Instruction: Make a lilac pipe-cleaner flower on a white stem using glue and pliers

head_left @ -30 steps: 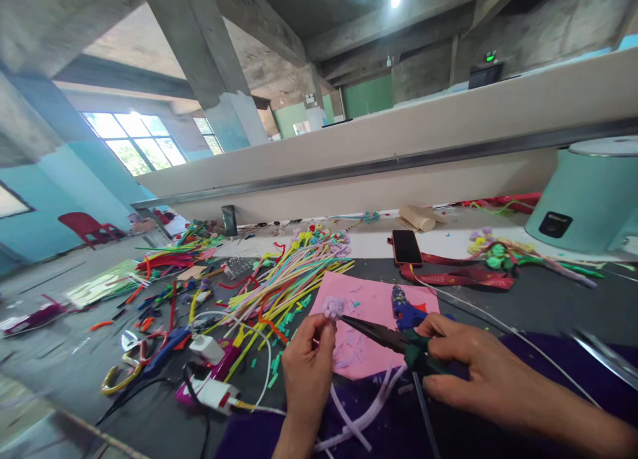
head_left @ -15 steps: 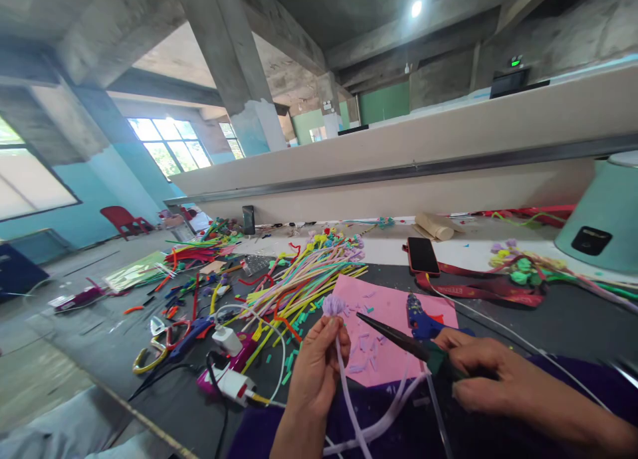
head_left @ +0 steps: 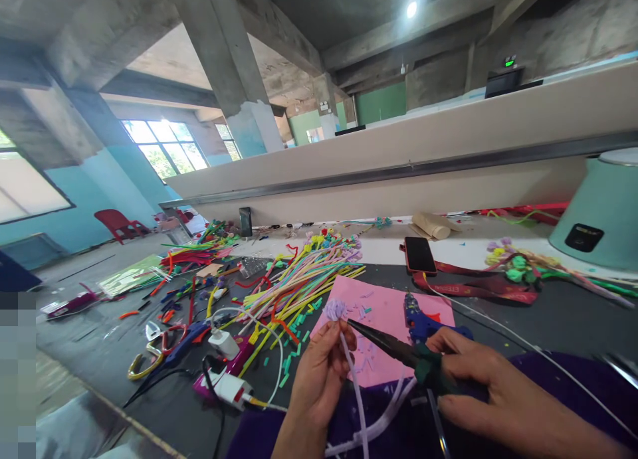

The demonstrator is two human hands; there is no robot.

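Between the thumb and fingers of my left hand [head_left: 323, 359] is a lilac fuzzy flower [head_left: 333, 309], pinched just under its head, with a lilac stem [head_left: 359, 406] hanging down. My right hand [head_left: 473, 379] grips long-nose pliers [head_left: 386, 343] by their dark green handles. The pliers' tips point left, close beside the flower and my left fingertips. Beneath both hands lies a pink sheet [head_left: 343, 287] scattered with small lilac clippings. A blue glue gun [head_left: 416, 316] rests on the sheet's right side.
Bundled coloured stems [head_left: 294, 286] lie behind my left hand. Scissors [head_left: 162, 343], chargers [head_left: 226, 386] and cables are at the left. A phone [head_left: 419, 256] with a red lanyard, more flowers [head_left: 518, 268] and a green kettle [head_left: 595, 213] stand or lie at the right.
The pliers have moved slightly left, nearer the flower and my left fingertips. My right hand has shifted left with them. The flower is still pinched in my left hand.
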